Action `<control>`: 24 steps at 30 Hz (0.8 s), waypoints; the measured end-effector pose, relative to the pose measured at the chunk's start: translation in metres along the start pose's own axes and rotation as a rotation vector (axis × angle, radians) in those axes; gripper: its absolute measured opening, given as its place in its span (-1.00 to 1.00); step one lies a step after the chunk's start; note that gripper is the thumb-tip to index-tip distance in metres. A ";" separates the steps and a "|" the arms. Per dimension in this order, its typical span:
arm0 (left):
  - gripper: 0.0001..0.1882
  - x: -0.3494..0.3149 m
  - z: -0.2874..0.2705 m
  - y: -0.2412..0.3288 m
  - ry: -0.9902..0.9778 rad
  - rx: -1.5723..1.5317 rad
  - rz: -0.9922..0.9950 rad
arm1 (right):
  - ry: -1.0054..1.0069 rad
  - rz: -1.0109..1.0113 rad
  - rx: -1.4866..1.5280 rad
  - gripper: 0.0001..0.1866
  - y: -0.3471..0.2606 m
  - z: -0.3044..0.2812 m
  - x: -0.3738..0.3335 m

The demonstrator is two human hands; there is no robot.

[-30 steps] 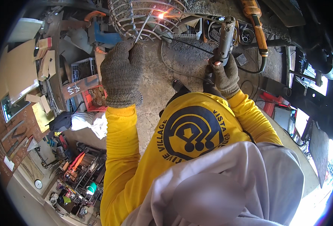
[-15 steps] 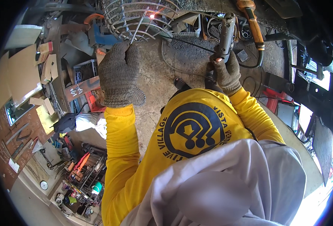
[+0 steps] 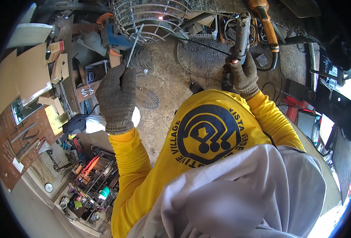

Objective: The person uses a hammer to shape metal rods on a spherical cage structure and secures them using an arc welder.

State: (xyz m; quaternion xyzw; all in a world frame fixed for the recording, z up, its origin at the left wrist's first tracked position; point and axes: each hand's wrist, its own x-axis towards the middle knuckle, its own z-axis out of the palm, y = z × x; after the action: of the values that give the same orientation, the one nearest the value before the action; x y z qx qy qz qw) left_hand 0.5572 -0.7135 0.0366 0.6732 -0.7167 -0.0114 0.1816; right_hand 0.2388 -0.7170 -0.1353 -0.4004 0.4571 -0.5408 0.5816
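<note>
My left hand (image 3: 116, 99), in a brown knitted glove, is closed around the lower end of a thin metal rod (image 3: 134, 44). The rod slants up and away, its tip overlapping the near edge of a rounded cage of metal bars (image 3: 137, 18); whether they touch I cannot tell. A small spot on the cage's right part glows orange-red. My right hand (image 3: 245, 77), gloved alike, grips a grey cylindrical metal tool (image 3: 243, 33) pointing away from me. Its kind is unclear; a copper-coloured bit shows by my thumb.
An orange-handled tool (image 3: 266, 23) with a dark cable lies right of my right hand. Two round wire grilles (image 3: 151, 100) lie on the concrete floor (image 3: 167, 79). Cardboard sheets (image 3: 32, 77) and a cluttered bench stand left. Baskets of parts sit at the back, and cables cross the floor.
My left hand has drawn back toward me and to the left, pulling the rod's tip away from the middle of the cage. My right hand has hardly moved; the whole view has shifted slightly.
</note>
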 end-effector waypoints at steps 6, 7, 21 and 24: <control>-0.78 -0.002 0.004 0.018 -0.017 -0.016 -0.020 | -0.029 0.011 0.022 -0.48 -0.006 0.003 0.002; -0.77 -0.003 0.008 0.020 -0.020 -0.022 -0.027 | -0.029 0.015 0.024 -0.48 -0.006 0.003 0.002; -0.71 -0.013 0.024 0.029 -0.071 -0.025 0.059 | -0.036 0.022 0.004 -0.45 -0.009 -0.005 -0.003; -0.73 -0.015 0.025 0.032 -0.081 -0.032 0.046 | -0.034 0.019 -0.004 -0.45 -0.008 -0.002 -0.003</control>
State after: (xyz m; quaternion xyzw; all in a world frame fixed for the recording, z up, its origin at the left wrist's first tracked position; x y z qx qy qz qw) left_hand 0.5197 -0.7021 0.0178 0.6525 -0.7386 -0.0459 0.1633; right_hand 0.2349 -0.7146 -0.1275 -0.4065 0.4520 -0.5273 0.5937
